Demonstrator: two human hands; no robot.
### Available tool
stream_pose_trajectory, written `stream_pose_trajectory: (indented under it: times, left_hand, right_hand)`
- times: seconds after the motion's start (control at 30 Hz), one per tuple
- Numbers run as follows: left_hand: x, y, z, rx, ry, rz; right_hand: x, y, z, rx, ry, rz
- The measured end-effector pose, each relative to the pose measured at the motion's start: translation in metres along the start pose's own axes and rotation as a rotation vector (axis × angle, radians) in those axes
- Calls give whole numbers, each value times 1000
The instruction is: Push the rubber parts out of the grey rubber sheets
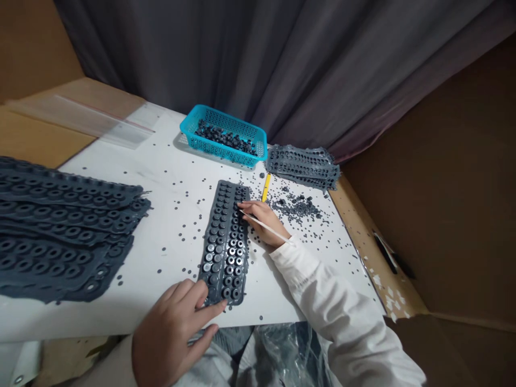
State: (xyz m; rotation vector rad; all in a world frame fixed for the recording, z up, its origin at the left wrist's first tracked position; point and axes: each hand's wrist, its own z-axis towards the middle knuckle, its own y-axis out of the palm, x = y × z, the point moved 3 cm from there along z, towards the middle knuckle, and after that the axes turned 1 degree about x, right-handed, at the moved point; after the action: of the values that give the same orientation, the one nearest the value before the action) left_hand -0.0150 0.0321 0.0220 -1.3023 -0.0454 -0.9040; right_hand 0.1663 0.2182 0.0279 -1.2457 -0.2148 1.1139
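Observation:
A dark grey moulded rubber sheet (226,236), studded with rows of round ring-shaped parts, lies lengthwise in front of me on the white table. My right hand (262,221) is closed around a thin white stick (269,229), its fingertips over the right-hand rows near the sheet's far end. The stick's tip is too small to make out. At the near left corner of the sheet rests my left hand (181,322). Its fingers are apart, with the index finger stretched along the near edge, and it holds nothing.
Overlapping rubber sheets (60,231) lie at left. A blue basket (193,141) of small dark parts stands at the back, beside punched sheets (302,165). A yellow tool (266,187) and a heap of dark bits (300,207) lie right. Cardboard walls (443,188) flank the table.

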Motion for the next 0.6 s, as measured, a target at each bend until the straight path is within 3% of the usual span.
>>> stream_pose_trajectory:
  times: [0.17, 0.33, 0.6]
  left_hand:
    - [-1, 1, 0, -6, 4, 2]
    - [-1, 2, -1, -4, 3, -7]
    - [-1, 2, -1, 4, 12, -6]
  right_hand:
    - [8, 2, 8, 27, 2, -126]
    - [14, -4, 11, 102, 39, -96]
    - [10, 0, 6, 13, 18, -39]
